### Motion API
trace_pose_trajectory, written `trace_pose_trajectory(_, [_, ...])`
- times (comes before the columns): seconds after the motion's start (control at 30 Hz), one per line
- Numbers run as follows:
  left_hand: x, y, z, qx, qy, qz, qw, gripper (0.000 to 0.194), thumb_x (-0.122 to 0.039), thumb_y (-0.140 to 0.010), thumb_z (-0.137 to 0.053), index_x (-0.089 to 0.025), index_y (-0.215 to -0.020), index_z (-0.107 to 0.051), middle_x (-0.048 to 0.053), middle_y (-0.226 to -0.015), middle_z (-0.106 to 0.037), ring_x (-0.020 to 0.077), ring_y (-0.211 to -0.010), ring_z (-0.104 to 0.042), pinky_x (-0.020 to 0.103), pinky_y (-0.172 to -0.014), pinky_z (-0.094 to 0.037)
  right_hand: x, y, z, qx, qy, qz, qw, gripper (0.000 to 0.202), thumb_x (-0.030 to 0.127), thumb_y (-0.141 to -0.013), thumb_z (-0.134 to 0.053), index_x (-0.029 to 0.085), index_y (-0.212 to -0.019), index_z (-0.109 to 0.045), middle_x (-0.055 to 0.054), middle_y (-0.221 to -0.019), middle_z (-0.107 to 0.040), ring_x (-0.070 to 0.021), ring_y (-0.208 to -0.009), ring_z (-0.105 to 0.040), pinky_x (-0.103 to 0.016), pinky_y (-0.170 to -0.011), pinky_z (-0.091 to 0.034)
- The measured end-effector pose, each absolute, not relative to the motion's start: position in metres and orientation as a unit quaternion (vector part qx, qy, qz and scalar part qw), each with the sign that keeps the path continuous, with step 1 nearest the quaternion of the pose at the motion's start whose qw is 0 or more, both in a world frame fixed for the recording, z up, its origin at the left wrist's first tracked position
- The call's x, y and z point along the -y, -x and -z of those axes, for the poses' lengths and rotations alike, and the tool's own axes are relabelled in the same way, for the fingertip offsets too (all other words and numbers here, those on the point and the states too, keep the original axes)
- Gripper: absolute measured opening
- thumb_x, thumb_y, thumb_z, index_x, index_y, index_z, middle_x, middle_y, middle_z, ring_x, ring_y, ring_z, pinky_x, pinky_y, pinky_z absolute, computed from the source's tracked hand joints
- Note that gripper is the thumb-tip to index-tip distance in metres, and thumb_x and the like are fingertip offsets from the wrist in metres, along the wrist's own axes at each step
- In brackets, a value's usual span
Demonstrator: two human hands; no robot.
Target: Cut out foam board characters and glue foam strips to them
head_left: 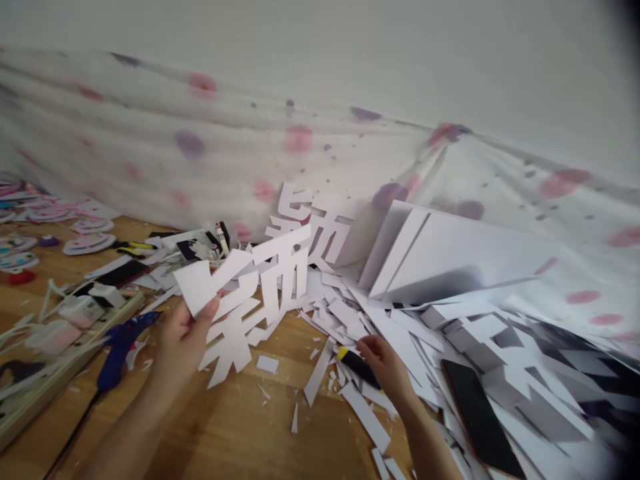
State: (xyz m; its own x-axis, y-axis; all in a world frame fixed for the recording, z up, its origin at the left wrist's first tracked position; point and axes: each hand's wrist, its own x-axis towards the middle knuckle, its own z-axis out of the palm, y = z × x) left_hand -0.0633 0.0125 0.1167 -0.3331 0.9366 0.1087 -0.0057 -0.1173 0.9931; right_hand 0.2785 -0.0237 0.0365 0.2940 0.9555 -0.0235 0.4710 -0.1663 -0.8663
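My left hand (187, 333) pinches a white cut-out character (235, 320) by a corner piece at its upper left, holding it up over the wooden table (280, 427). A second white cut-out (320, 230) leans against the patterned cloth behind it. At the right, the fingers of my right hand (383, 363) are curled at a black and yellow tool (357, 365) that lies among white scraps. Its fingertips are partly hidden, so whether they grip the tool is unclear.
White boards (450, 253) stand against the cloth. A dark phone (480, 417) lies at the right beside folded white strips. A blue glue gun (120, 347) and a power strip (75, 353) with plugs are at the left. Offcuts (345, 313) cover the middle right.
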Motion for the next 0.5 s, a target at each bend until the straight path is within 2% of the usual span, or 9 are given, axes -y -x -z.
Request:
trace_pose_trajectory(0.1, [-0.007, 0.057, -0.114, -0.566, -0.497, -0.609, 0.248, 0.041, -0.049, -0.074, -0.057, -0.021, -0.104, -0.06, 0.006, -0.105, -0.065, 0.0236, -0.098, -0.06, 0.038, -0.087, -0.048, 0.037, -0.28, -0.024, 0.59, 0.734, -0.193, 0.274, 0.026, 0.043, -0.07, -0.055, 0.021, -0.083, -0.059, -0.003, -0.081, -0.062, -0.0197, -0.075, -0.058, -0.03, -0.066, -0.044])
trace_pose_trajectory(0.17, [-0.004, 0.052, -0.114, -0.563, -0.541, -0.606, 0.155, 0.037, -0.044, -0.078, -0.052, -0.021, -0.106, -0.059, 0.007, -0.109, -0.062, 0.023, -0.104, -0.056, 0.037, -0.093, -0.043, 0.043, -0.277, -0.017, 0.632, 0.735, -0.121, 0.216, 0.028, 0.038, -0.068, -0.06, 0.021, -0.09, -0.06, -0.005, -0.089, -0.06, -0.022, -0.083, -0.057, -0.032, -0.072, -0.043])
trace_pose_trajectory(0.27, [-0.001, 0.045, -0.114, -0.544, -0.59, -0.593, 0.061, 0.03, -0.037, -0.082, -0.049, -0.02, -0.105, -0.059, 0.008, -0.106, -0.061, 0.0218, -0.105, -0.055, 0.034, -0.091, -0.043, 0.043, -0.268, -0.008, 0.659, 0.734, -0.038, 0.163, 0.033, 0.033, -0.069, -0.062, 0.02, -0.098, -0.06, -0.008, -0.098, -0.058, -0.0253, -0.093, -0.053, -0.035, -0.081, -0.04])
trace_pose_trajectory(0.37, [0.002, 0.039, -0.108, -0.543, -0.606, -0.581, 0.03, 0.027, -0.034, -0.083, -0.048, -0.019, -0.103, -0.059, 0.008, -0.1, -0.061, 0.0204, -0.1, -0.056, 0.031, -0.085, -0.046, 0.038, -0.263, -0.004, 0.652, 0.748, 0.006, 0.126, 0.029, 0.028, -0.073, -0.06, 0.018, -0.101, -0.059, -0.01, -0.098, -0.058, -0.0271, -0.093, -0.053, -0.038, -0.083, -0.038])
trace_pose_trajectory(0.5, [0.006, 0.037, -0.095, -0.566, -0.596, -0.569, 0.037, 0.028, -0.034, -0.084, -0.046, -0.018, -0.104, -0.058, 0.008, -0.101, -0.06, 0.0198, -0.098, -0.057, 0.03, -0.082, -0.046, 0.034, -0.263, -0.014, 0.628, 0.766, -0.039, 0.133, 0.023, 0.022, -0.077, -0.055, 0.015, -0.099, -0.057, -0.011, -0.095, -0.058, -0.0263, -0.091, -0.056, -0.036, -0.079, -0.041])
